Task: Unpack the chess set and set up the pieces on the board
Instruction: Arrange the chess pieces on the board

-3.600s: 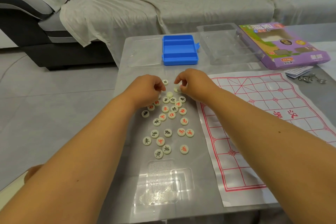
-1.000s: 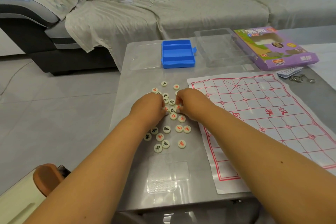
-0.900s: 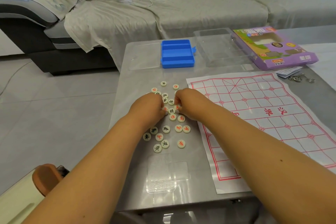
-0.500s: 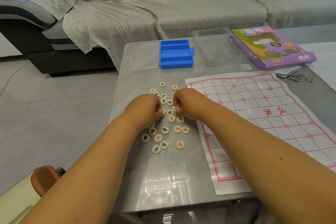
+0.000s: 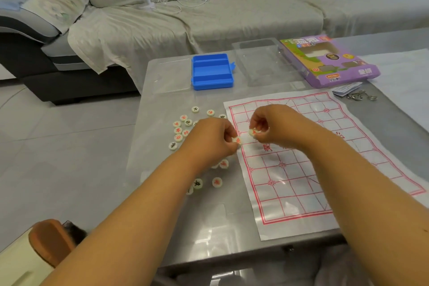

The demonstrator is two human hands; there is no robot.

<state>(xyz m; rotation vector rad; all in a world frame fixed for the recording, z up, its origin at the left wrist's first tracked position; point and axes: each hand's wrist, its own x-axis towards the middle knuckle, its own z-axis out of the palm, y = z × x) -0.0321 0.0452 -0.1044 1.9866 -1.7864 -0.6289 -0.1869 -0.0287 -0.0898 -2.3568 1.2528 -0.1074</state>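
Observation:
A white sheet board (image 5: 301, 169) with a red grid lies on the glass table, right of centre. Several cream round pieces (image 5: 178, 131) with red or black characters are scattered to its left. My left hand (image 5: 209, 139) pinches a red-marked piece (image 5: 237, 140) at the board's left edge. My right hand (image 5: 271, 123) pinches another red-marked piece (image 5: 253, 132) just above the board's left columns. My left forearm hides part of the pile.
A blue tray (image 5: 211, 71), a clear plastic lid (image 5: 171, 75) and a clear box (image 5: 262, 60) sit at the table's far side. A purple carton (image 5: 329, 60), a booklet (image 5: 346, 88) and metal rings (image 5: 361, 95) lie far right. A sofa stands behind.
Both hands have left the pile and moved right to the board's left edge, each now holding a red-marked piece.

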